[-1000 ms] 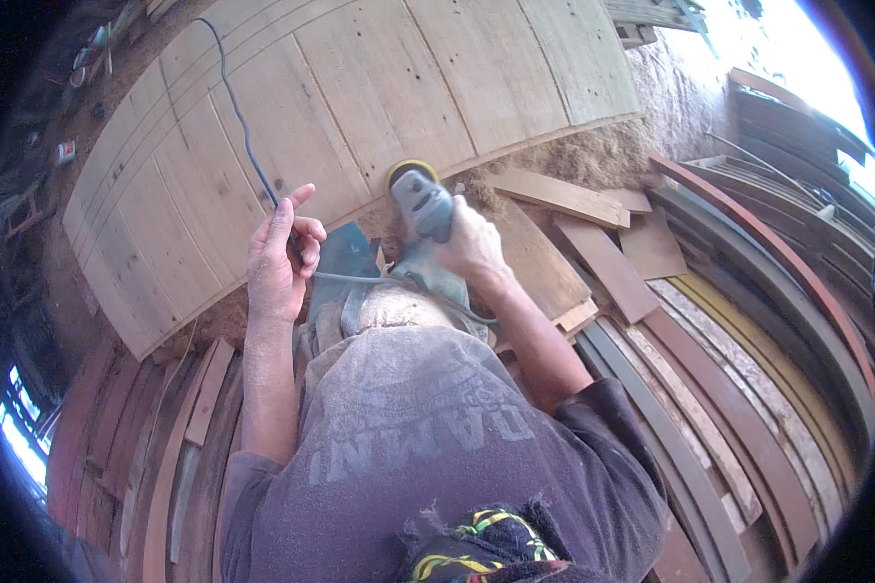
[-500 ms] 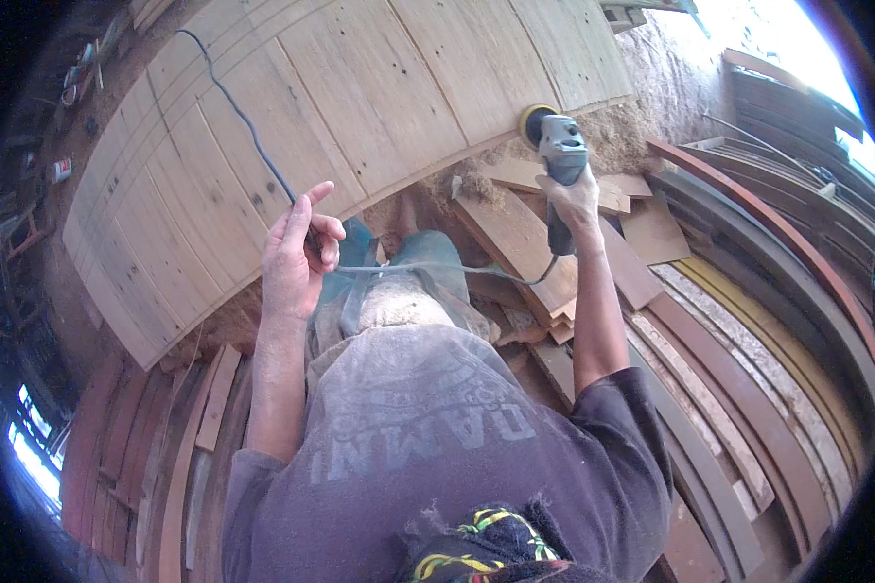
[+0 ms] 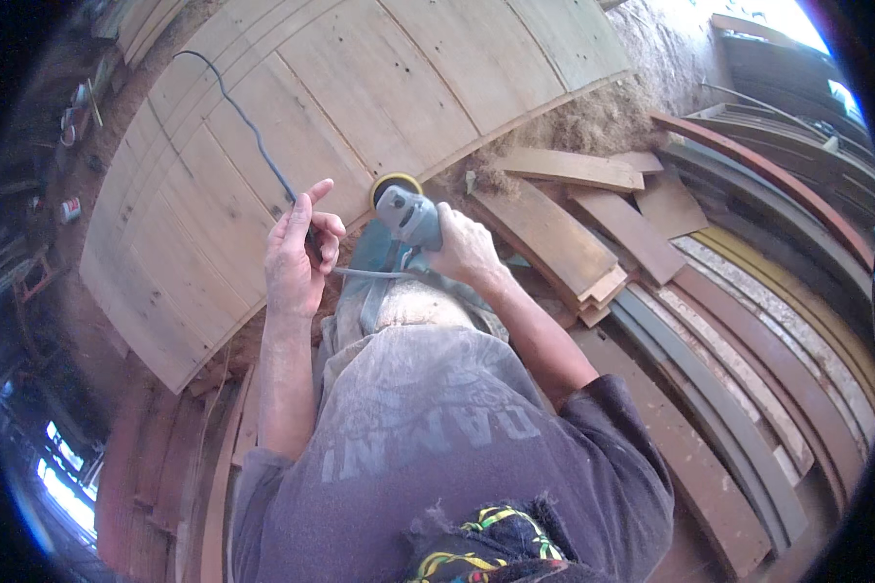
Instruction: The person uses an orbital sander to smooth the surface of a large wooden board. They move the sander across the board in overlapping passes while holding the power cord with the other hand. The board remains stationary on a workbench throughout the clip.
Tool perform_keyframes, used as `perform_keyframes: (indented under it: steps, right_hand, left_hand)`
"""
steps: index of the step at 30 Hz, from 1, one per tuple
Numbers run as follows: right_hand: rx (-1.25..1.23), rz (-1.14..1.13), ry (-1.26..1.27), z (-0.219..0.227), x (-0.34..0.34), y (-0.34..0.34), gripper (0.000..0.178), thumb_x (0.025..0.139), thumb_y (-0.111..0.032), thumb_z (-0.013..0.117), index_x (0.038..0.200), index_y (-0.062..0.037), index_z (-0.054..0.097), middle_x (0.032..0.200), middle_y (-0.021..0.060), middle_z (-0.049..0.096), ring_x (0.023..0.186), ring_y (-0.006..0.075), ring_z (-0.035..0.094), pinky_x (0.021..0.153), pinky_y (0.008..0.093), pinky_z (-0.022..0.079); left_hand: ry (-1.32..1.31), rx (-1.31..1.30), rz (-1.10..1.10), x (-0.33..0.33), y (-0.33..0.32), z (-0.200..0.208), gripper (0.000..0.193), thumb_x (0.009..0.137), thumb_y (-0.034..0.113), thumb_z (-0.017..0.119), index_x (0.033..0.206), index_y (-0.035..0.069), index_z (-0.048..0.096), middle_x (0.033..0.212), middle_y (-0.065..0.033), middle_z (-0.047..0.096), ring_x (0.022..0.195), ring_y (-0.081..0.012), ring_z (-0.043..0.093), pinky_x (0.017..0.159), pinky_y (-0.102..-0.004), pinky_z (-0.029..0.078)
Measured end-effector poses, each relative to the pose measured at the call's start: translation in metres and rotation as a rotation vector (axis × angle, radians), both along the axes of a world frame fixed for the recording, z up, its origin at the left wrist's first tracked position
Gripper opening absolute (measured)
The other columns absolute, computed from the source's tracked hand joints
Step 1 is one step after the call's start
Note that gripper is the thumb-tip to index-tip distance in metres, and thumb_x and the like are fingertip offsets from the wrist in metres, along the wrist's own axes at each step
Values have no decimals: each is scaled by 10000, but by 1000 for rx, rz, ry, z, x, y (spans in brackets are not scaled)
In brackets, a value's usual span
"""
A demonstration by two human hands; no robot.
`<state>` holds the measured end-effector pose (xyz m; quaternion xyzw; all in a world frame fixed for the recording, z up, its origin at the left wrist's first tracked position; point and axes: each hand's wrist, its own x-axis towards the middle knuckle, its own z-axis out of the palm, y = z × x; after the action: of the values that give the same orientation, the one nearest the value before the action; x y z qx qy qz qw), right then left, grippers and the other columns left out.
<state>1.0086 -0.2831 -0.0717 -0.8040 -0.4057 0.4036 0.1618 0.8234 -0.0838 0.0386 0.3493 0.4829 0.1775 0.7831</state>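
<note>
Wrapped round the body of a grey angle grinder (image 3: 413, 219), my right hand (image 3: 465, 245) is just in front of me. The grinder's yellow-rimmed round disc (image 3: 383, 184) is at the near edge of a large panel of joined wooden planks (image 3: 262, 160); whether it touches the wood I cannot tell. My left hand (image 3: 299, 248) is partly closed on the dark power cord (image 3: 251, 124), index finger stretched out. From that hand the cord runs forward over the panel, and its other stretch crosses toward the grinder.
Loose boards (image 3: 544, 233) lie in a pile at the right, beside long stacked planks (image 3: 739, 360). Sawdust (image 3: 593, 119) is heaped by the panel's right end. More reddish boards (image 3: 151, 466) lie at the lower left. A small white container (image 3: 70, 209) is at the far left.
My right hand has brought the grinder left along the panel's near edge, from its right part to close by my left hand. The left hand keeps its hold on the cord.
</note>
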Motion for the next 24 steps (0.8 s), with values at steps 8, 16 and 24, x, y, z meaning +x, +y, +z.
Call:
perform_keyframes:
  steps: [8, 16, 24]
  right_hand:
    - [-22, -373, -140, -7, 84, -20, 582, 854, -407, 890, 1258, -74, 638, 1130, 299, 802, 1111, 512, 766, 961, 590, 617]
    - [123, -617, -24, -2, 124, -37, 710, 817, -363, 950, 1398, -46, 692, 1166, 199, 837, 1090, 377, 823, 968, 472, 637]
    - [-39, -61, 8, 12, -5, 6, 601, 815, -290, 916, 1263, -38, 604, 1137, 280, 794, 1108, 484, 772, 950, 569, 621]
  left_hand:
    - [-17, -53, -16, -19, 3, -4, 468, 1232, 371, 530, 1489, 5, 668, 867, -53, 769, 590, -55, 549, 496, -220, 407]
    - [-35, -65, -36, -33, 9, -9, 452, 1234, 351, 529, 1485, 0, 662, 860, -50, 763, 588, -54, 556, 496, -220, 425]
    - [-27, 13, -80, -22, 15, -6, 466, 1228, 367, 546, 1483, -6, 659, 843, -23, 747, 578, -27, 536, 467, -193, 382]
